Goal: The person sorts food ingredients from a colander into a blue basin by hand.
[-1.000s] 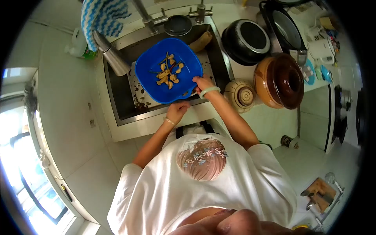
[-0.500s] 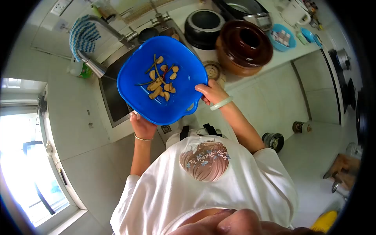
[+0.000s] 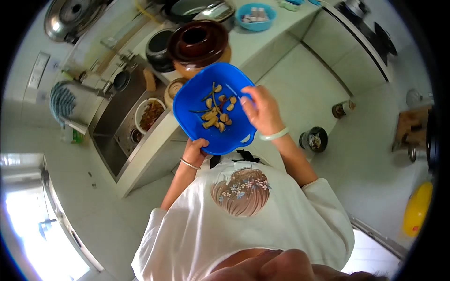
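A blue basin is held in front of my body, tilted a little. In it lie several pale garlic cloves, some thin green stems and a bit of red. My left hand grips the basin's lower left rim, thumb over the edge. Over the basin's right side is my right hand, fingers apart and slightly blurred, holding nothing; a pale bangle circles its wrist.
Left is a sink with a white bowl of brownish scraps. A brown lidded pot, a black pot and a light-blue basin stand on the counter beyond. Jars stand at right.
The view has swung to the right, away from the sink. The blue basin has come out from over the sink, my left hand has taken its rim, and my right hand has let go.
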Available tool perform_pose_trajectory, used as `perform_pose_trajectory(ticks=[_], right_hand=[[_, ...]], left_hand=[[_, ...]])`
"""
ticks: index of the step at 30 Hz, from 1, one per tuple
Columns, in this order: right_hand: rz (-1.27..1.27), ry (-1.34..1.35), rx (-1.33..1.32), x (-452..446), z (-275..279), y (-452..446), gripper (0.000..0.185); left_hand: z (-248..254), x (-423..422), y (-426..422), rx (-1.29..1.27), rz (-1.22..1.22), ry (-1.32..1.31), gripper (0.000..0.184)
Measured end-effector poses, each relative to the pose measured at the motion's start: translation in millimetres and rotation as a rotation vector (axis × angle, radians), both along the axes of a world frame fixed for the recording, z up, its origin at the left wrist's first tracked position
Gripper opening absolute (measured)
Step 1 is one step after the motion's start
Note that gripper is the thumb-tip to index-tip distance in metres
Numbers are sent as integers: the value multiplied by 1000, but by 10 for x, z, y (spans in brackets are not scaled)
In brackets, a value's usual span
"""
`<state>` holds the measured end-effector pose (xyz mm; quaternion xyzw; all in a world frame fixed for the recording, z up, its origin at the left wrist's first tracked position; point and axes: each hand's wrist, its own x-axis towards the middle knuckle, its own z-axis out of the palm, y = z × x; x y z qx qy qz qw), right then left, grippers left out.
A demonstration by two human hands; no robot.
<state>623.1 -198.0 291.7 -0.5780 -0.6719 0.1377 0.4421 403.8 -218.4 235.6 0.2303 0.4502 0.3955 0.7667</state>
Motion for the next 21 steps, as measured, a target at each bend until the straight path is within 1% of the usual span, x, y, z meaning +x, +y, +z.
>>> perform_pose_trajectory(ticks=[1,2,4,5,7,8,10,11,13,14,16,18,19,21], right_hand=[[108,-16,-74,57,-56,-36,30],[211,-170,-14,161,-215,-53,29],[111,-254,85,336,-391,-129,26],[87,-255,85,454,-356,-155,26],[-34,205,-87,697,-195,-219,23],[-105,177,-140,843,-104,-190,20],[-168,303,-138,1103,-108,-181,16],[-183,304,-134,1228,-101,-171,16],[-161,525,-178,1437,-83,-151,15],[-187,527,-171,1510,-23,-138,15],[-204,695,-230,1648,74,-163,13],[-257,717,-217,1795,154,-140,11],[-285,752,-208,1864,174,-117,10],[-345,728,-177,2000,179,-90,11]], left_hand=[[0,147,51,-32,-73,-7,48],[30,277,65,-60,-152,-19,48],[-13,482,103,-85,-220,-37,50],[3,597,130,-79,-255,-39,49],[-9,767,195,-82,-301,-38,49],[-60,830,259,-110,-311,-20,49],[-80,964,379,-130,-340,-2,49],[-81,1027,446,-141,-380,13,47],[-132,1155,619,-147,-445,32,46],[-182,1230,712,-162,-478,35,43],[-292,1420,888,-172,-543,35,40],[-273,1677,1060,-145,-588,-45,36],[-369,1762,1178,-147,-605,-55,36],[-478,1945,1414,-69,-816,21,38]])
